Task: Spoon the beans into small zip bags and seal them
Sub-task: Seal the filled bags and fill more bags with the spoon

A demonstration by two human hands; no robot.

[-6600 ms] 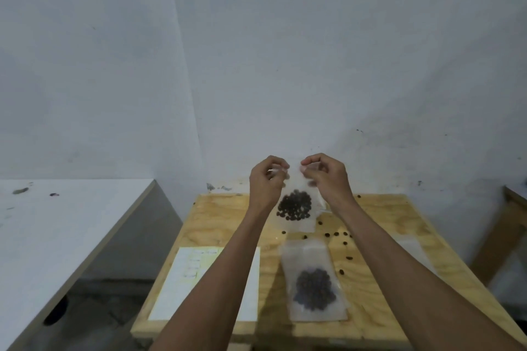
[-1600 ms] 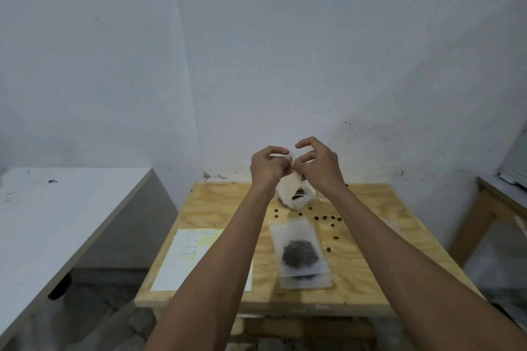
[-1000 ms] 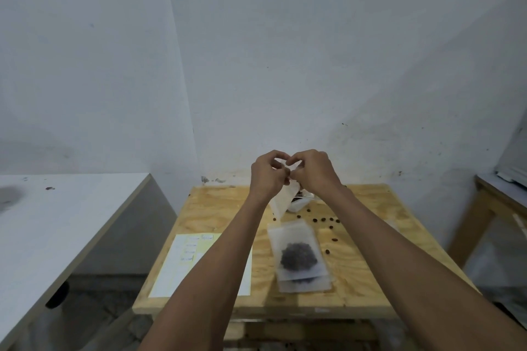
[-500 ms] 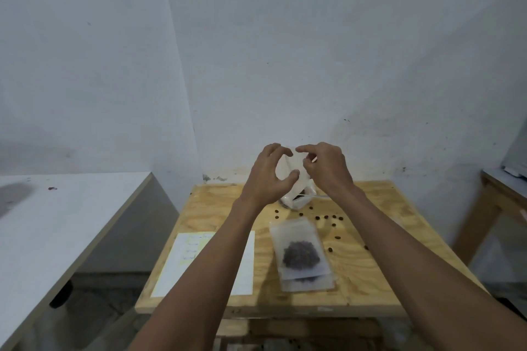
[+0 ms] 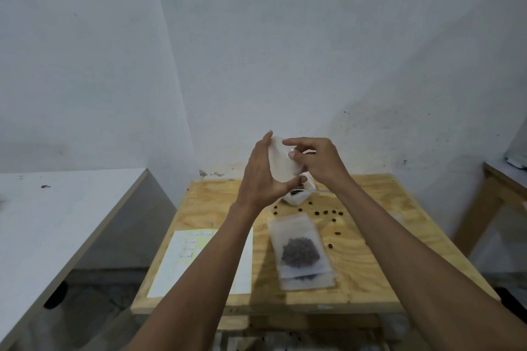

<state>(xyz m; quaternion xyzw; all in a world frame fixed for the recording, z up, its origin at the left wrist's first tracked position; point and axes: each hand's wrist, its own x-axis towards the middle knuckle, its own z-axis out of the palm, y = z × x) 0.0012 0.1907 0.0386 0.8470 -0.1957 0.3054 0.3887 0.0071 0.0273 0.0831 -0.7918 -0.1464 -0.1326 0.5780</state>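
Observation:
I hold a small empty clear zip bag [image 5: 281, 162] up above the back of the wooden table [image 5: 216, 208]. My left hand [image 5: 261, 177] cradles it from the left, thumb under its lower edge. My right hand [image 5: 315, 161] pinches its right side with thumb and fingers. Two filled bags of dark beans [image 5: 301, 252] lie stacked flat in the middle of the table. Behind my hands stands a white container [image 5: 299, 195] of beans with a spoon handle [image 5: 322, 192] sticking out to the right. Loose beans [image 5: 325, 212] are scattered around it.
A white sheet with yellow notes [image 5: 189, 259] lies at the table's front left. A white counter [image 5: 57, 214] runs along the left, with a gap between it and the table. Another wooden table [image 5: 502, 188] stands at the far right. A white wall is close behind.
The bean-filled bag I held earlier now lies on the stack. I picked up an empty bag, and my left hand has shifted from pinching its top to cradling it.

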